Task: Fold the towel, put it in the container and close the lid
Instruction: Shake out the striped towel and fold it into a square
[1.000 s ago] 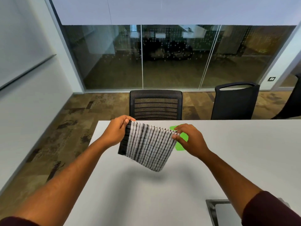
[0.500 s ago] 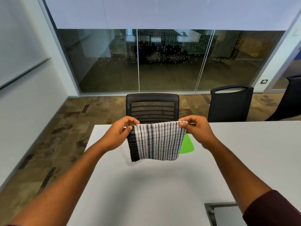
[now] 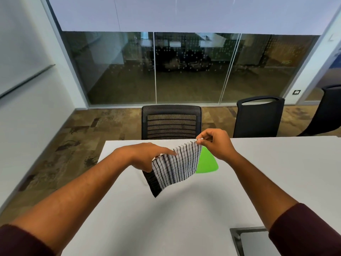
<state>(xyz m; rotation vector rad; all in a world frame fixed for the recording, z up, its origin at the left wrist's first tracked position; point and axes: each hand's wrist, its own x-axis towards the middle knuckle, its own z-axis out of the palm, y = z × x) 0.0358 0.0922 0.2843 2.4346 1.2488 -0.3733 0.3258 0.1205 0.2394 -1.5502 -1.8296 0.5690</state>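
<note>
A white towel with black stripes (image 3: 175, 168) hangs in the air above the white table (image 3: 166, 218), tilted, its dark edge lowest at the left. My right hand (image 3: 214, 145) pinches its upper right corner. My left hand (image 3: 147, 156) grips the upper left edge, with the forefinger stretched across the cloth. Behind the towel lies a bright green flat piece (image 3: 206, 162) on the table, partly hidden by the cloth; I cannot tell whether it is the lid or the container.
A black mesh chair (image 3: 170, 122) stands at the table's far edge, with two more dark chairs (image 3: 258, 117) to the right. A grey framed panel (image 3: 247, 239) is set in the table at the near right. A glass wall runs behind.
The towel went from hanging level to tilted: my right hand rose and moved right with its corner, and my left hand dropped lower with its forefinger now laid across the cloth.
</note>
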